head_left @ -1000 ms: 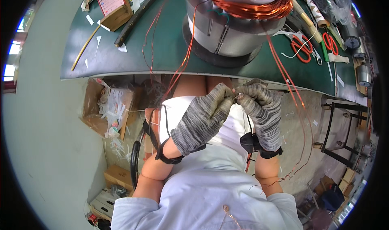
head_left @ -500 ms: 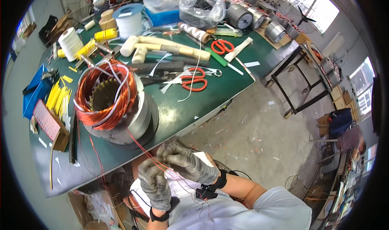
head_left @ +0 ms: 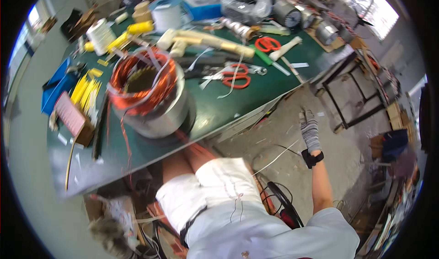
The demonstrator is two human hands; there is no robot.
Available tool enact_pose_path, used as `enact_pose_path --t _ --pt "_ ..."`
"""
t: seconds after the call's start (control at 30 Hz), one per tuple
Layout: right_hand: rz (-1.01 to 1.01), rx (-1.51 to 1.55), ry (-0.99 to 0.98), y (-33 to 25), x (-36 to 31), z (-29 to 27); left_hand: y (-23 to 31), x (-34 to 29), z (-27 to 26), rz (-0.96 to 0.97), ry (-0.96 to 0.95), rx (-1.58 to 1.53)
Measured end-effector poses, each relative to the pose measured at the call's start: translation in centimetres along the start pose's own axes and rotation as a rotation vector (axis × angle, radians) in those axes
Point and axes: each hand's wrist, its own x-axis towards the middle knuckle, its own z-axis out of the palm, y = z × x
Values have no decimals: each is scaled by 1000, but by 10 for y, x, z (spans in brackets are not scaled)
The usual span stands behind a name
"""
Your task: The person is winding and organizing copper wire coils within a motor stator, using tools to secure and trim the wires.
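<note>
Reaching out at right of frame, the gloved right hand [head_left: 309, 130] shows fingers pressed together, holding nothing visible. Left hand [head_left: 109, 234], lower left, is blurred; finger state cannot be told. Copper-wound stator [head_left: 148, 94] sits upper left.

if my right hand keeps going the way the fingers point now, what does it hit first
Probably nothing soon. The gloved right hand is held out to the side, fingers pointing up-picture over bare floor toward the green table's corner; depth is unclear, so that edge is the likeliest first contact.

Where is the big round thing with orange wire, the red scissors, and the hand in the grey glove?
Stator with copper winding [head_left: 147, 94], head view, on its steel side.
Red scissors [head_left: 236, 80], head view, on a handle loop.
Right hand [head_left: 310, 130], head view, on the glove's back.
</note>
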Motion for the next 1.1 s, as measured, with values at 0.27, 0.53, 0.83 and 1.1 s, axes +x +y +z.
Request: enact_pose_path --t 0.27,0.53,0.83,1.1 --pt "-286 1187 -1583 -229 -148 74 -2 -83 93 617 -1064 634" --pt "-426 302 -969 -68 -17 56 10 75 -140 -123 -224 -368" --pt "-202 31 -962 56 30 9 -10 101 -202 -272 202 167" --pt "-312 792 -1858 -207 -151 118 -21 -82 33 284 -872 761"
